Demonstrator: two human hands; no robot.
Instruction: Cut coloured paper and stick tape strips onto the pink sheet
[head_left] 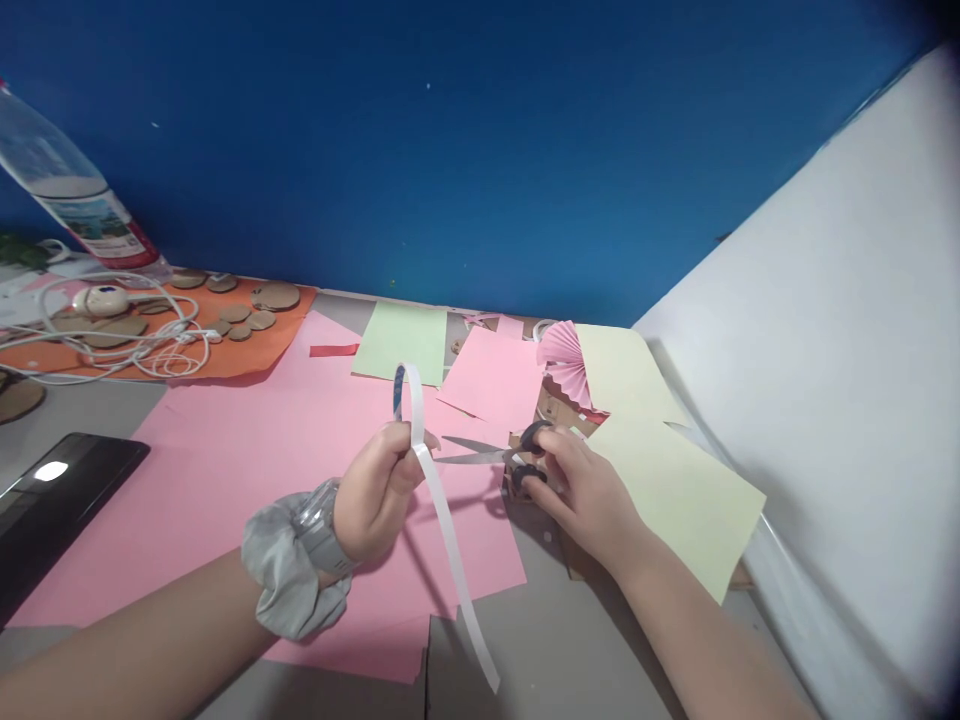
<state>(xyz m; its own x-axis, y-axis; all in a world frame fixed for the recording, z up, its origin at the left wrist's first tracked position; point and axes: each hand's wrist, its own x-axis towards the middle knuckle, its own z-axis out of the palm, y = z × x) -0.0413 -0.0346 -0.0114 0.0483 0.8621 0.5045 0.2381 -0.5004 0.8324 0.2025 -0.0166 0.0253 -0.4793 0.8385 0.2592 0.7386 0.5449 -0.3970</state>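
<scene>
Containers first: plastic bottle (71,195) top left, tilted, with what looks like a little clear liquid in it; I can't tell more; small cardboard box (551,410) behind the scissors, contents hidden. Left hand (375,490) pinches a white paper strip (442,510); top curls into a loop above the fingers, long axis runs down-right, free end hanging over the grey table (570,640). Right hand (589,490) grips scissors (495,455) by the handles; blades nearly closed, pointing left toward the strip, tip just beside it, axis roughly horizontal. Both over the big pink sheet (247,470); grey scrunchie (289,580) on left wrist.
</scene>
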